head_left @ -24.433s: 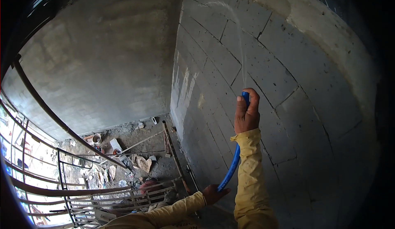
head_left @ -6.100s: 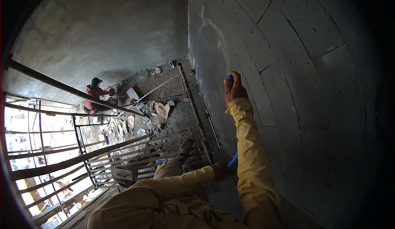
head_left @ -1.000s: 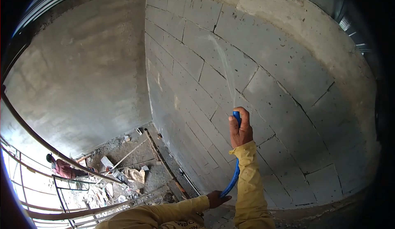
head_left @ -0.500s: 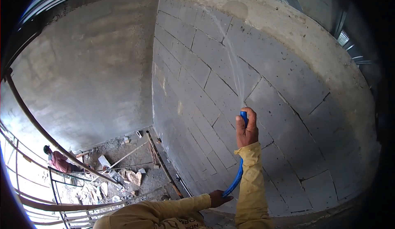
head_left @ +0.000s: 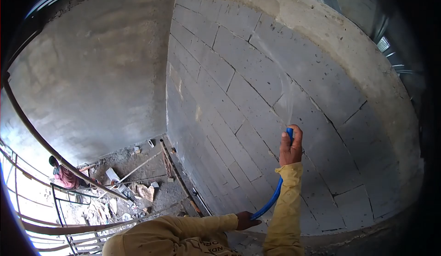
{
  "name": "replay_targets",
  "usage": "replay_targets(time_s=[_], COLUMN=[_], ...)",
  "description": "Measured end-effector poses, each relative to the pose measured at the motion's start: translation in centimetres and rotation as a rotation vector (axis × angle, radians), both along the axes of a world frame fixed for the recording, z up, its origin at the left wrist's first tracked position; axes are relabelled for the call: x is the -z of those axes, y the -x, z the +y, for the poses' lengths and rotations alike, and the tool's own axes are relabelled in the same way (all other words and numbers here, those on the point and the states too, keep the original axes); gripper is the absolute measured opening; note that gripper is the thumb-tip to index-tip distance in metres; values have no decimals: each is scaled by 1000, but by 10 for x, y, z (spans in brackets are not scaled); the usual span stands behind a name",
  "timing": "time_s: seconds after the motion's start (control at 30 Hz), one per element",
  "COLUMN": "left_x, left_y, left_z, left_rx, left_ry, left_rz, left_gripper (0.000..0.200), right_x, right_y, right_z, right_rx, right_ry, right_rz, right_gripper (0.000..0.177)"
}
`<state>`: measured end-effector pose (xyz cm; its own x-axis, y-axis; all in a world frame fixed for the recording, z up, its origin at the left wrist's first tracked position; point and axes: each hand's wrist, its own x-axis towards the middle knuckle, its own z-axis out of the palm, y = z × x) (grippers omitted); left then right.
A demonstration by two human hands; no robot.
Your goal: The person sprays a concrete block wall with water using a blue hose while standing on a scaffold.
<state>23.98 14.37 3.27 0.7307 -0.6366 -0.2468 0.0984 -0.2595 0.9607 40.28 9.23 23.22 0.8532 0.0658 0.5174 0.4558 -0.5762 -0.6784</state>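
Note:
A blue hose (head_left: 274, 199) curves between my two hands. My right hand (head_left: 291, 150) is raised in front of the block wall (head_left: 257, 104), closed round the hose's upper end, with fingers and thumb near its mouth. From there a thin spray of water (head_left: 288, 100) rises up and to the left against the grey blocks. Lower down, my left hand (head_left: 245, 220) grips the same hose near its bottom visible bend; its fingers show only in part. Both arms are in yellow sleeves.
A plastered wall (head_left: 101, 72) meets the block wall at a corner. Far below, rubble (head_left: 112, 207) and boards litter the ground, where a person (head_left: 66, 175) is at the left. Curved-looking scaffold poles (head_left: 39, 132) cross the left side; a concrete beam (head_left: 317, 21) runs above the blocks.
My right hand has shifted right and slightly down with the hose end. The spray now lands lower and further right on the blocks. My left hand still holds the hose.

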Motion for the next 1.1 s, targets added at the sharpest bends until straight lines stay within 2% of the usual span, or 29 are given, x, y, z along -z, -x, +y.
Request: replay_targets(time_s=[0.17,0.27,0.47,0.57,0.67,0.77,0.8,0.9,1.0,1.1], left_x=[9,8,7,3,9,-1,-7,-13,-1,7], left_y=[4,-1,6,3,6,11,10,14,23,28], left_z=[-9,-7,-13,-11,-18,-21,-20,-22,-32,-39], left_rx=[48,63,104,117,135,190,203,245,280,245], left_ry=[-45,-51,-13,-29,-35,-44,-46,-58,-68,-19], left_rz=[5,8,3,-1,5,-22,-4,43,22,-50], left_gripper=[55,55,54,52,52,53,52,52,50,50], right_x=[4,13,8,16,7,11,10,10,17,16], right_y=[3,-2,6,0,12,16,19,27,29,39], right_z=[-14,-24,-32,-46,-50,-64,-65,-77,-88,-92], right_rx=[80,76,125,99,221,260,273,272,301,289], right_ry=[64,-63,75,-77,18,68,21,-47,123,65], right_rz=[110,3,131,-75,51,55,33,104,71,24], right_gripper=[34,36,38,34,41,41,33,36,35,35])
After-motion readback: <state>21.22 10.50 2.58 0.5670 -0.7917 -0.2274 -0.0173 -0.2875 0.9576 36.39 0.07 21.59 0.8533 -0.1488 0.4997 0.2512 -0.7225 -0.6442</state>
